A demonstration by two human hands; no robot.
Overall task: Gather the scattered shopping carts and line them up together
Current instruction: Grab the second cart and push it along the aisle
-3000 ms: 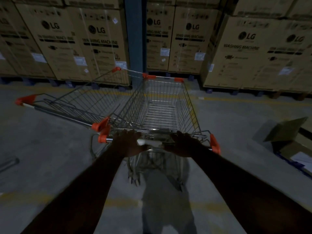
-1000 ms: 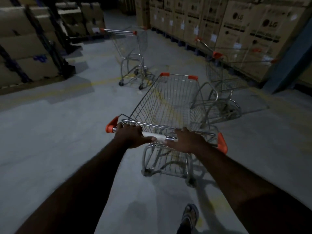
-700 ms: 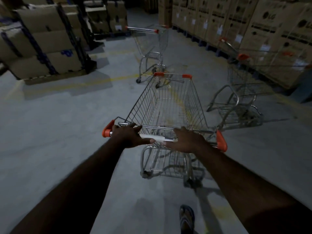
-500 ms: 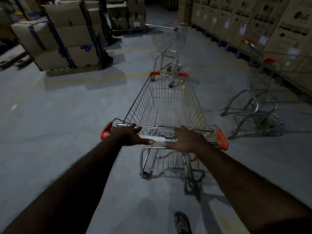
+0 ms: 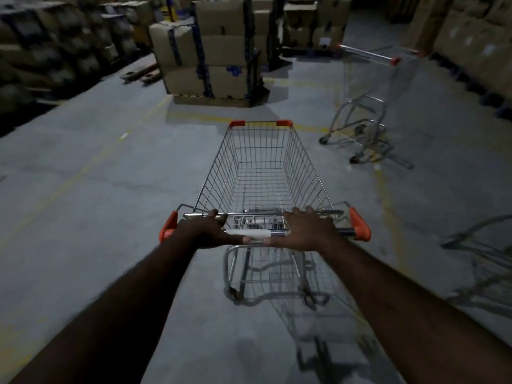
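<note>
Cart [image 5: 263, 173] at 12 o'clock is gripped by its handle [image 5: 257, 233], left hand [image 5: 206, 230] and right hand [image 5: 304, 228] both curled round it. Gathering is in hand; a swing toward the stray cart [image 5: 368, 106] at 1 o'clock seems called for.

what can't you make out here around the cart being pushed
Head view only:
- Cart at the right edge: cut off by the frame, motion-blurred.
- Far cart: basket wire faint in dim light.
- Stacked boxes at left: blurred, labels unreadable.
- Pushed cart: front wheels hidden under its basket.
- Left hand and right hand: palms hidden against the handle.
</note>
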